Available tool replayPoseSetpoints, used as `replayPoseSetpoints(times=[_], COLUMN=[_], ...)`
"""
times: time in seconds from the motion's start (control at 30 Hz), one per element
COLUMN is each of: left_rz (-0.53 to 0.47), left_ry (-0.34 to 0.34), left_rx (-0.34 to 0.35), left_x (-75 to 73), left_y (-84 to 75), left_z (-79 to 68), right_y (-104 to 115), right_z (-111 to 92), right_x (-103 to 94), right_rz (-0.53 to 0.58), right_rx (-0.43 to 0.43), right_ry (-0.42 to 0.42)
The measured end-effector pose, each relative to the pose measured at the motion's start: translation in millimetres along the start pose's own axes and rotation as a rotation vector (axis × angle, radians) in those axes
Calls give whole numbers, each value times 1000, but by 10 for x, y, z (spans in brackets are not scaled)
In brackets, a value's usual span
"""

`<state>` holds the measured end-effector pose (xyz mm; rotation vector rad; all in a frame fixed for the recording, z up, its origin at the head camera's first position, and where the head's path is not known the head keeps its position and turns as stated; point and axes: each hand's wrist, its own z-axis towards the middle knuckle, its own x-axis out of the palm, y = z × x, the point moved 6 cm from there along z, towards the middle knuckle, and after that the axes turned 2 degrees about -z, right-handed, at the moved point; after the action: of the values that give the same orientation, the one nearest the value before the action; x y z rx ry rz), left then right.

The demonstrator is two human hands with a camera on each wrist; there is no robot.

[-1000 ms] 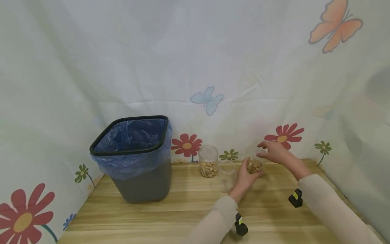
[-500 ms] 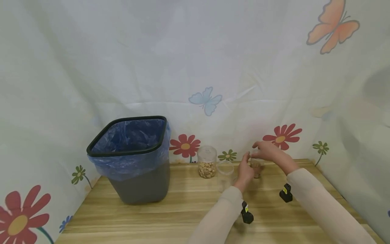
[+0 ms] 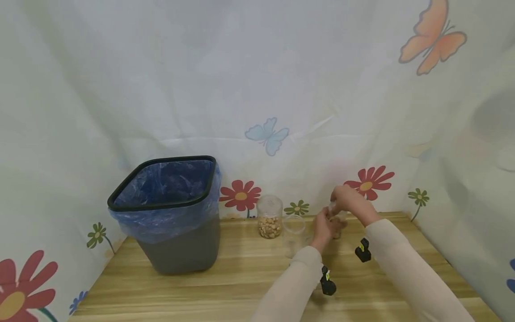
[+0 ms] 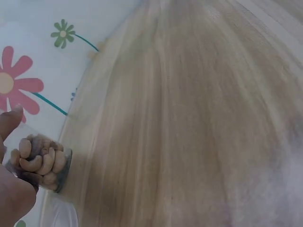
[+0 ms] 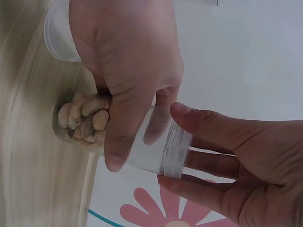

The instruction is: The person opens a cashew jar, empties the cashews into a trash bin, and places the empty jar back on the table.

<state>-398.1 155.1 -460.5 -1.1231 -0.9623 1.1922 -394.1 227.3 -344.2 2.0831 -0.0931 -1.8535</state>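
Observation:
My left hand point(image 3: 323, 230) grips a clear jar point(image 5: 147, 149) that stands on the table with cashews point(image 5: 85, 118) in its lower part. Its thumb and fingers wrap the jar's middle in the right wrist view. At the top, my right hand point(image 5: 255, 165) pinches the rim of the clear lid point(image 5: 177, 151) between thumb and fingers. The lid sits on the jar's mouth; whether it is screwed tight I cannot tell. In the left wrist view the cashews point(image 4: 45, 158) show through the jar wall, with part of the left hand point(image 4: 16, 196) at the edge.
A clear open jar point(image 3: 294, 224) stands left of my left hand. Beside it is a lidded jar point(image 3: 270, 205) part full of nuts. A grey bin point(image 3: 181, 252) with a blue liner point(image 3: 169, 226) stands on the table's left. A patterned cloth point(image 3: 193, 89) hangs behind.
My right hand has moved left and down onto the lid and pinches it on the jar's top. The left hand has shifted its grip round the jar. The view has turned slightly.

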Motion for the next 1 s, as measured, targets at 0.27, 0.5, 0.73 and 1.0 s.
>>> replayPoseSetpoints(times=[0.27,0.5,0.73,1.0], left_rz=[138,136,129,186], left_ry=[-21,-9,27,60], left_rx=[24,38,7,-15], left_x=[-9,19,35,-3], left_y=[31,4,-19,-35], left_z=[28,10,6,-70], right_y=[55,27,11,-3], right_z=[-76,-158,-199,-254], right_x=[-45,-64,-107,-7], right_rz=[-67,-88,-114,-124], right_rx=[-108,-206,-260,-201], right_ry=[-10,-23,26,-18])
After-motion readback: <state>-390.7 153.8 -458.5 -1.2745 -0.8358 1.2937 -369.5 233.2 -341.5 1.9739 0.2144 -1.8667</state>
